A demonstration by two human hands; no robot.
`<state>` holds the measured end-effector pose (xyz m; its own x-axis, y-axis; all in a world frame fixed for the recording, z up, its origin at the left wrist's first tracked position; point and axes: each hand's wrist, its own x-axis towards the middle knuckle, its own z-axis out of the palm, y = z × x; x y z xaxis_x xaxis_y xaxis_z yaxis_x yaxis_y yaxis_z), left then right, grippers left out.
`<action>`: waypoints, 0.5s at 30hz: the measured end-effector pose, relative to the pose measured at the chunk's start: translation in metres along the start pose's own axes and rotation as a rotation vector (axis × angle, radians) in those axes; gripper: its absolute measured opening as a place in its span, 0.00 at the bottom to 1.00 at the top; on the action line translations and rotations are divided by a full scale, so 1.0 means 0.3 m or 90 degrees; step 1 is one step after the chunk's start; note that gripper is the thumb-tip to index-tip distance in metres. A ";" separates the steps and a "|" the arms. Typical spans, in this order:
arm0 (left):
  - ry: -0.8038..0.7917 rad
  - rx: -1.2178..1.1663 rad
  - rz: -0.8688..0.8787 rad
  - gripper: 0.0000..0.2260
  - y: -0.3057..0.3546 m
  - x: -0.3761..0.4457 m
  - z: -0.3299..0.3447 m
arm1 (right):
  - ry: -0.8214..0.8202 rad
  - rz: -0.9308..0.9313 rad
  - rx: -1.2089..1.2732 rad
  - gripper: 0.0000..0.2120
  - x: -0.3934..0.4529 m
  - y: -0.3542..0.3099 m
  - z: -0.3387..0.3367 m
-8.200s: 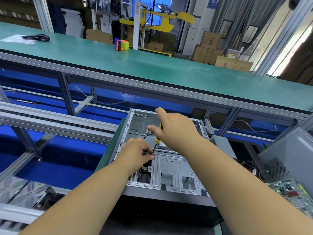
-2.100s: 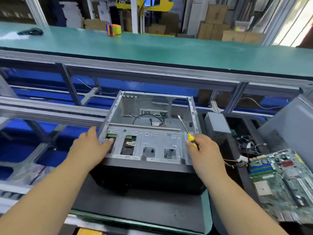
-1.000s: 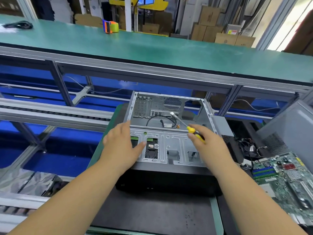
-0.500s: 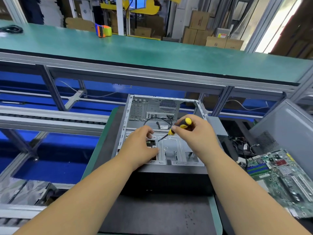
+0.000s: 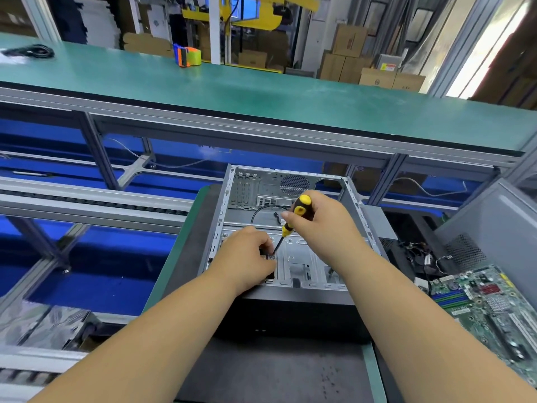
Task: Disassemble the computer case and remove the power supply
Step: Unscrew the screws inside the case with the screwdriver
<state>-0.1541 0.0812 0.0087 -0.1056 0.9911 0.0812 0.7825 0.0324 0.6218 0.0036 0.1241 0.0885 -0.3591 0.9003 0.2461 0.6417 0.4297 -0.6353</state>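
The open grey metal computer case (image 5: 290, 228) lies on its side on the dark mat of the green worktop (image 5: 186, 257). The right hand (image 5: 325, 225) grips a yellow-and-black-handled screwdriver (image 5: 290, 222), its tip angled toward 7 o'clock onto the case's inner metal plate. The left hand (image 5: 247, 257) rests curled at the tip; what it pinches I cannot tell. A green motherboard (image 5: 488, 309) lies at 3 o'clock.
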 end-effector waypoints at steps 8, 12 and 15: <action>0.011 -0.015 0.005 0.08 -0.003 0.009 0.004 | -0.074 -0.071 -0.069 0.11 0.036 -0.042 -0.014; 0.015 -0.011 0.003 0.08 -0.001 0.012 0.006 | -0.063 -0.071 -0.015 0.18 0.040 -0.053 -0.010; 0.017 -0.012 0.006 0.08 0.002 0.016 0.005 | -0.059 -0.097 -0.019 0.14 0.036 -0.055 0.011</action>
<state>-0.1531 0.0862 0.0082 -0.1140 0.9876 0.1075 0.7716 0.0199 0.6358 -0.0132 0.1266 0.0992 -0.5143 0.8144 0.2688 0.5943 0.5644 -0.5729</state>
